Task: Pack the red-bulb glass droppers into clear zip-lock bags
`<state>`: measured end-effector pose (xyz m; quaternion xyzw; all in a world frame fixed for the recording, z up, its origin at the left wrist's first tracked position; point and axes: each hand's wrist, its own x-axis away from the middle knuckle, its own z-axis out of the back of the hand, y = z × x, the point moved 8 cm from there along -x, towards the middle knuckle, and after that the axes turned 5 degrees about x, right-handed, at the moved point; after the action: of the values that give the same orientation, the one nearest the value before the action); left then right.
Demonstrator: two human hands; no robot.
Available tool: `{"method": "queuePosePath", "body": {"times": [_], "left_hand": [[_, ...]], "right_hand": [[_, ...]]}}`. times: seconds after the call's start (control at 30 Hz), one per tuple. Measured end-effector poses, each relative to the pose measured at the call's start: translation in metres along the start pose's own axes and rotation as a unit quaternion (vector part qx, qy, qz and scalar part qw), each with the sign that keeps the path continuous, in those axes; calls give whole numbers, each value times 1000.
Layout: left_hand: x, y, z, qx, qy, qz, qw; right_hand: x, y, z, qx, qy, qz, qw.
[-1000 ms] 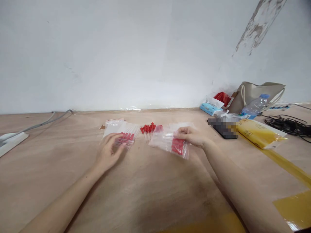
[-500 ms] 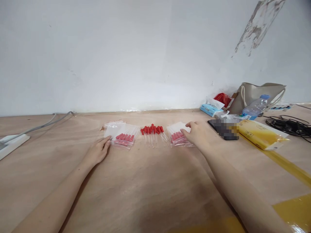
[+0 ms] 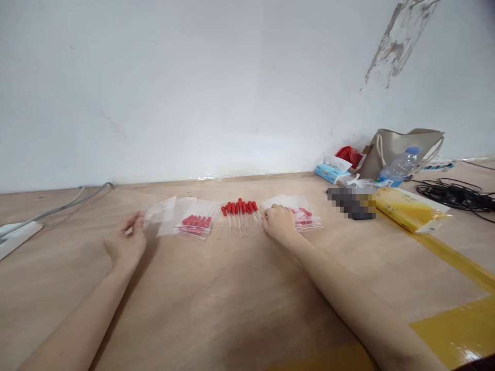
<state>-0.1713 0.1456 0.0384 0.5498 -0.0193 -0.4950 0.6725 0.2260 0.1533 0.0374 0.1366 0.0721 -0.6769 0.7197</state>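
A clear plastic zip bag is pinched at its left edge by my left hand, partly raised off the table. Just right of it lies a stack of zip bags, with several red-bulbed droppers inside. Loose droppers with red bulbs and thin clear stems are fanned out in the middle. On the left part of a second stack of zip bags rests my right hand, its fingers curled downward. These fingertips are hidden, so what they hold does not show.
Toward the right are a dark phone, partly pixelated, a yellow tissue pack, a plastic bottle, a grey bag and coiled black cable. A blue tissue pack stands near the wall. At left lies a white power strip.
My left hand has moved left and pulled a zip bag partly away from the left stack. My right hand has shifted left across the right stack, and its fingers have curled.
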Motion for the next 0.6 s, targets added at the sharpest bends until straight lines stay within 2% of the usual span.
{"method": "queuePosePath", "body": {"times": [0.1,0.2,0.27,0.33,0.4,0.5,0.53,0.6], "left_hand": [[-5,22,12,80,41,-27,996],[6,57,7,175,0,-77,982],[29,83,-13,357,-134,-96,919],[62,102,-35,414,-269,-80,866],[96,110,-53,369,-374,-89,846],[139,114,-73,235,-505,-167,813],[147,115,-76,194,-525,-203,804],[153,119,-76,138,-520,-273,797]], "right_hand": [[-4,5,-3,10,-10,-17,1000],[-8,3,-4,12,-11,-22,1000],[-12,-2,-5,3,-6,-18,1000],[-17,-8,-6,-10,-5,-18,1000],[-21,-12,-10,-19,-12,-23,999],[-24,-15,-15,-22,-23,-30,999],[-25,-15,-16,-24,-26,-30,999],[-25,-16,-17,-28,-30,-29,999]]}}
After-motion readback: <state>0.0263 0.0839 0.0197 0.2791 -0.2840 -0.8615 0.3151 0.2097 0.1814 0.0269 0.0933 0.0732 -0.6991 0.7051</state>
